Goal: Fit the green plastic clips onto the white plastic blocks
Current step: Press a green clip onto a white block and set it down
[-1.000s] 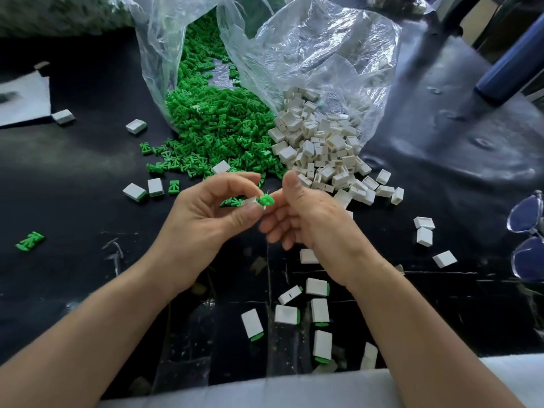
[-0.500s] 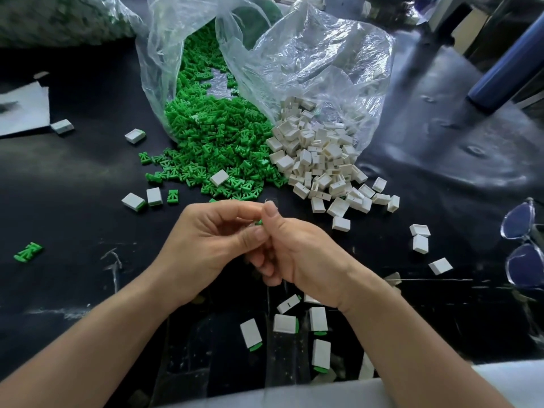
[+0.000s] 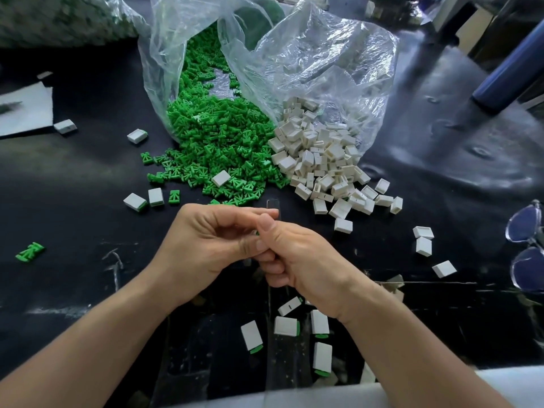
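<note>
Green clips [image 3: 217, 142] spill from the far clear bag [image 3: 309, 54], white blocks [image 3: 321, 160] heaped just right, both within reach. Left hand [image 3: 206, 245] and right hand [image 3: 306, 260] meet, fingers curled, pinching a small part [image 3: 255, 232], mostly hidden; likely pressing clip into block. Finished pieces [image 3: 287, 325] lie near, under the wrists.

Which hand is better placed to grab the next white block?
Probably the right hand: the white block pile lies ahead on its side, while the green clip pile sits before the left hand. Both pinch one small piece.
</note>
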`<state>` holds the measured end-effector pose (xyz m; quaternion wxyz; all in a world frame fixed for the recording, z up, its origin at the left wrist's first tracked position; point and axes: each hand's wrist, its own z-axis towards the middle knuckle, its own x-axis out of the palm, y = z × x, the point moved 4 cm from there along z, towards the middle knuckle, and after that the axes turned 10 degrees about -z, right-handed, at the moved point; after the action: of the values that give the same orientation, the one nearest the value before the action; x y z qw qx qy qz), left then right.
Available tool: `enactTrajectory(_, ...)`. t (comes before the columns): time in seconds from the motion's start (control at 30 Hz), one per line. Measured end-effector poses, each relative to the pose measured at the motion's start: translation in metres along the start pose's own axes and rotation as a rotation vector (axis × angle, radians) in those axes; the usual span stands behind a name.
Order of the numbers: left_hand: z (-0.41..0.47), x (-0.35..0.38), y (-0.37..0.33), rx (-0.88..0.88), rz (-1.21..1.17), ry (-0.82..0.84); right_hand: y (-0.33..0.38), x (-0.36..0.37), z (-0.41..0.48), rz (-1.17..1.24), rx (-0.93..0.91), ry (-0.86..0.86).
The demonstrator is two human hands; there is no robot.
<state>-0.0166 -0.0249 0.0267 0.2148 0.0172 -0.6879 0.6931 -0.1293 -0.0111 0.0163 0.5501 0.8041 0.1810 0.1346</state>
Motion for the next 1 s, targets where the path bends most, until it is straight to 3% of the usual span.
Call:
enactTrajectory(0.53, -0.0005, -0.0019, -0.0007, 0.003, 0.054, 0.005, -0.0002, 0.0041, -0.0012, -0.059, -0.007, -0.055)
enactTrajectory(0.73, -0.0006, -0.0001, -0.002, 0.012, -0.039, -0.035, 0.0057, 0.0007, 0.0013, 0.143, 0.03, 0.091)
enactTrajectory(1.0, 0.0002, -0.0041, 0.0007, -0.09, -0.031, 0.005, 0.0049, -0.0053, 0.0021, 0.166, 0.031, 0.08)
